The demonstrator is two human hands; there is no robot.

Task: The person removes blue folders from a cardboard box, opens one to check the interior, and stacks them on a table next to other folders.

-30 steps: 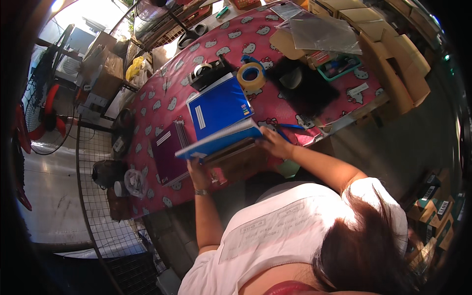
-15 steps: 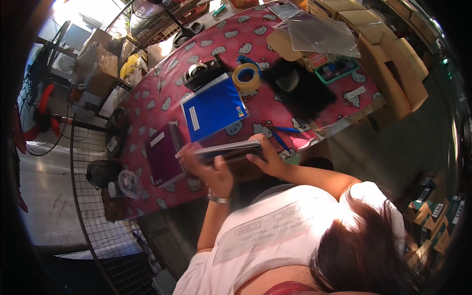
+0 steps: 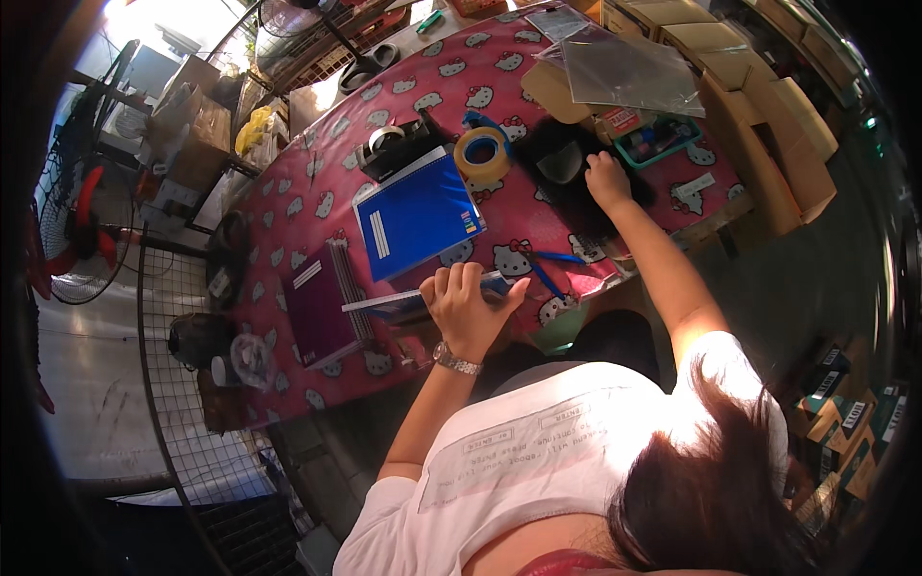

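My left hand (image 3: 471, 302) is wrapped over a spiral notebook (image 3: 389, 304), tilted nearly edge-on above the table's near edge. My right hand (image 3: 607, 182) reaches out to a black, soft-looking sheet (image 3: 586, 213), fingers curled together at its far right part; whatever they pinch is hidden. A clear half-round piece (image 3: 560, 163) lies on that sheet, just left of these fingers. Beyond the held notebook lies a blue spiral notebook (image 3: 418, 216). To its left is a stack of purple notebooks (image 3: 315, 300). A blue-handled tool (image 3: 552, 269) rests between my two arms.
Behind the blue notebook stand a black tape dispenser (image 3: 396, 149) and a wide tape roll (image 3: 482, 154). A teal tray (image 3: 663, 146) of small items sits at the right, below clear plastic sheets (image 3: 629, 72). Cardboard boxes (image 3: 783, 144) line the right side; a fan (image 3: 86, 226) stands left.
My right hand has let go of the notebook and moved far right to the black sheet. My left hand has shifted right along the notebook and now grips it from above.
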